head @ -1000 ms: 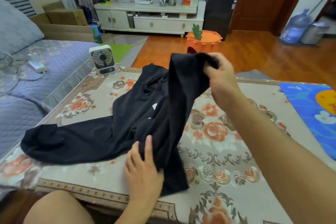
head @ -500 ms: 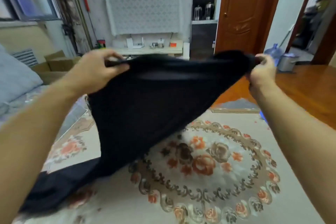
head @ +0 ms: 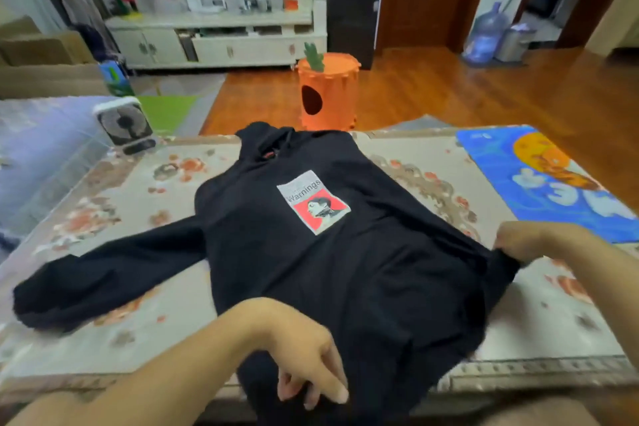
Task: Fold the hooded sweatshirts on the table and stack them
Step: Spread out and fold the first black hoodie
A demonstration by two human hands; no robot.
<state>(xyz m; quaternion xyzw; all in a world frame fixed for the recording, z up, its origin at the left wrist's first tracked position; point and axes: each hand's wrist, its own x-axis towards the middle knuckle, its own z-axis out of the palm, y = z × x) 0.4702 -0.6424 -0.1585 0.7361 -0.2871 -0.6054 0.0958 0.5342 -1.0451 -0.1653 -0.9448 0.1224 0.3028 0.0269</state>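
One black hooded cotton sweatshirt [head: 311, 252] lies face up and spread flat on the table with the floral-patterned cloth [head: 166, 308], its hood [head: 266, 142] pointing to the far edge and its hem hanging over the near edge. On the chest sits a single rectangular print [head: 314, 202] — grey at the top with the word "Warnings", red below with a head in profile. One sleeve [head: 103, 273] stretches out across the cloth toward the left side; the other sleeve is bunched at the right, where the right hand [head: 529, 240] holds it, fingers curled around a fold of black fabric. The left hand [head: 307, 360] rests at the hem near the table's front edge, fingers loosely bent and pointing down against the cloth; whether they pinch the fabric cannot be told.

Only this one sweatshirt is in view. Also on the table: one small white desk fan [head: 124, 124] at the far left corner and one blue cartoon mat [head: 539, 180] at the right. Behind the table stands one orange carrot-shaped stool [head: 328, 90] on the wooden floor.
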